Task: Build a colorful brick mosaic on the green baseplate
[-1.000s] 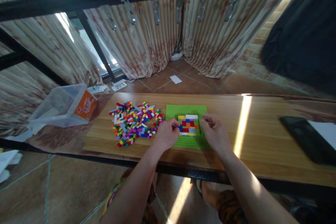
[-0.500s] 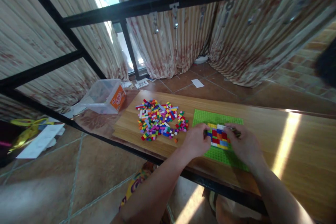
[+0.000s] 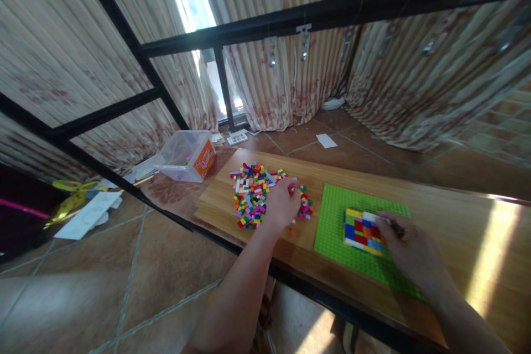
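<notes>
Over the right part of a pile of loose toy bricks point(image 3: 251, 199) is my left hand point(image 3: 281, 206), its fingers curled together; whether a brick is between them is hidden. A flat block of toy bricks point(image 3: 360, 234) in red, blue, yellow and white sits on the green baseplate point(image 3: 332, 213). My right hand point(image 3: 409, 240) grips that block at its right edge, thumb and fingers bent around the corner. The fingertips are partly hidden there.
Both baseplate and pile are on a long wooden table point(image 3: 307, 171). A clear plastic box point(image 3: 182, 157) with an orange label stands beyond its left end. A black metal frame point(image 3: 257, 30) crosses in front of curtains point(image 3: 265, 88). Sunlight streaks the table at right.
My left hand has left the brick block and moved left to the loose pile. My right hand stays at the block's right side. The view has shifted a little.
</notes>
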The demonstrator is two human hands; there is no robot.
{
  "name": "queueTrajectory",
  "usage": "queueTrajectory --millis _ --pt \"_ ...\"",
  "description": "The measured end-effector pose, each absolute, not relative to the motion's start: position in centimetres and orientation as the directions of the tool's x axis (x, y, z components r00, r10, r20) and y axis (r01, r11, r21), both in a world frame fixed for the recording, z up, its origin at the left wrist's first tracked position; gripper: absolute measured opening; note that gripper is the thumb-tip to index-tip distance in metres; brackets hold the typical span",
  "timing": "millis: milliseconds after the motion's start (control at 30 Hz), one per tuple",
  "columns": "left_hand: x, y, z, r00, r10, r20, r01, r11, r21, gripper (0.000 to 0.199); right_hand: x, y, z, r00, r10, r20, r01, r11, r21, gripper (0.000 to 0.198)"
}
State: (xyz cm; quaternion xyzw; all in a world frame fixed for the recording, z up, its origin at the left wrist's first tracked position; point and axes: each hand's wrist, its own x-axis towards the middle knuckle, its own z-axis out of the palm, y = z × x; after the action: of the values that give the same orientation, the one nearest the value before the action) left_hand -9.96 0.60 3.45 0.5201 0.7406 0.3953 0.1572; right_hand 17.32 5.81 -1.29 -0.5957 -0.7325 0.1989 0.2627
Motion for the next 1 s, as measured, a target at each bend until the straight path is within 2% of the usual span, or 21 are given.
queueTrajectory --millis 100,233,433,600,733,833,933,1000 --pt "-14.0 0.9 3.8 -0.579 0.762 0.292 0.686 0.26 0.68 0.025 17.3 5.9 -1.3 -0.147 0.98 0.131 0.775 0.196 -0.601 0.048" --pt "-18.9 0.6 3.6 -0.663 0.654 0.365 0.694 0.354 0.627 0.038 17.2 6.0 -1.5 -0.145 0.98 0.134 0.778 0.197 -0.597 0.049" --pt "-22.0 0.4 1.8 -0.609 0.738 0.291 0.725 0.37 0.581 0.039 17.3 6.0 -1.8 -0.164 0.974 0.156 0.798 0.224 -0.56 0.049" --pt "-22.3 0.7 1.3 -0.616 0.733 0.289 0.696 0.334 0.636 0.033 17.3 5.8 -1.8 -0.168 0.962 0.216 0.809 0.26 -0.527 0.046" --pt "-22.1 0.7 1.8 -0.732 0.633 0.253 0.489 0.229 0.841 0.024 17.2 5.6 -1.7 -0.172 0.967 0.19 0.803 0.25 -0.542 0.046" --pt "-21.2 0.8 2.7 -0.786 0.588 0.192 0.258 0.03 0.966 0.023 17.0 5.5 -1.5 -0.162 0.971 0.176 0.795 0.234 -0.56 0.045" --pt "-19.4 0.8 3.8 -0.712 0.685 0.157 0.056 -0.167 0.984 0.023 16.6 5.3 -1.1 -0.152 0.969 0.193 0.779 0.237 -0.58 0.043" --pt "-17.6 0.8 4.6 -0.61 0.787 0.098 -0.107 -0.204 0.973 0.025 16.2 5.0 -0.6 -0.132 0.963 0.237 0.763 0.251 -0.596 0.04"
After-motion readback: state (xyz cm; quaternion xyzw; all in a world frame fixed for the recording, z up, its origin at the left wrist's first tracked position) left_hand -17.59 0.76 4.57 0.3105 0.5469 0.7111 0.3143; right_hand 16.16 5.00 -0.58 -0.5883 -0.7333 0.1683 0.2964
